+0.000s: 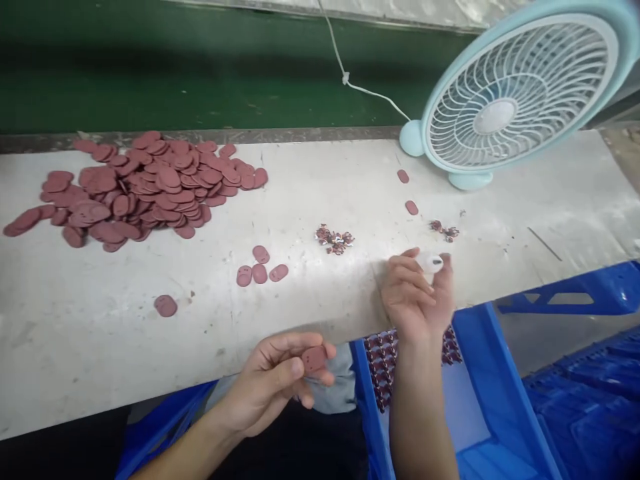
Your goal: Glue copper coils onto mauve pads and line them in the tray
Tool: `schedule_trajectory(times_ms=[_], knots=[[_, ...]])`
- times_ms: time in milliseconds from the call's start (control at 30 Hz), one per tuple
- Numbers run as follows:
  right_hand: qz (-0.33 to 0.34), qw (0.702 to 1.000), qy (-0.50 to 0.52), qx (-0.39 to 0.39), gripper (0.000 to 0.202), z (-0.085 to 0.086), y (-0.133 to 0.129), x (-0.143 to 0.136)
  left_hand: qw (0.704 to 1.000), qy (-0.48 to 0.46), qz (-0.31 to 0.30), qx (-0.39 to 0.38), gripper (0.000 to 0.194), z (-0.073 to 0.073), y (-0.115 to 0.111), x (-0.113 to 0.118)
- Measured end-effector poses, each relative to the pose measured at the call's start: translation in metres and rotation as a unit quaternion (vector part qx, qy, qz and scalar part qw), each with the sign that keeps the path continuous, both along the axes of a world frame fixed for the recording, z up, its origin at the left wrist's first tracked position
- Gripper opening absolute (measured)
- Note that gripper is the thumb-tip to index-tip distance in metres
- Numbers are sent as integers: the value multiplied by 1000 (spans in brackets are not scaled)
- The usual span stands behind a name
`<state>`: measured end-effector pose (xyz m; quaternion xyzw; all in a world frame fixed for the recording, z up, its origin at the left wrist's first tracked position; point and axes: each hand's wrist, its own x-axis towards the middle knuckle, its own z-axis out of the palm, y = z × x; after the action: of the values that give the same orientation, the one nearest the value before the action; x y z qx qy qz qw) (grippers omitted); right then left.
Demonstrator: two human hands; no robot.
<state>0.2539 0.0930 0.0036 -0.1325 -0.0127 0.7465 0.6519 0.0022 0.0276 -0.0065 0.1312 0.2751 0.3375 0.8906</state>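
My left hand [273, 380] pinches a reddish-brown oval disc [314, 359] between thumb and fingers, just off the front edge of the table. Small dark marks show on the disc's face. My right hand [417, 293] is raised over the table edge, its fingers closed around a small white object with a dark spot at its end [430, 263]; most of it is hidden, so its kind is unclear. Beyond the right hand lie small dark-red and white pieces [444, 231]. Another cluster of such pieces [334, 239] sits farther left.
A large heap of oval discs [165, 183] covers the table's left back. Several loose discs [259, 273] lie in front. A light-blue fan [495, 113] stands at the back right. Below my right arm, a blue crate [505, 380] holds rows of dark-red pieces [383, 367].
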Motion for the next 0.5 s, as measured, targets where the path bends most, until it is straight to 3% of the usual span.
schedule_trajectory(times_ms=[100, 233, 300, 500], knots=[[-54, 971, -230, -40, 38, 16, -27, -25, 999, 7, 22, -24, 24, -2, 1, 4], [-130, 839, -528, -16, 30, 28, -71, -79, 998, 13, 36, -44, 25, -1, 6, 7], [-174, 797, -579, 5, 30, 27, -81, -98, 998, 11, 37, -48, 26, 1, 7, 8], [-214, 767, -605, -8, 29, 20, -80, -109, 998, 20, 33, -43, 26, 3, 7, 6]])
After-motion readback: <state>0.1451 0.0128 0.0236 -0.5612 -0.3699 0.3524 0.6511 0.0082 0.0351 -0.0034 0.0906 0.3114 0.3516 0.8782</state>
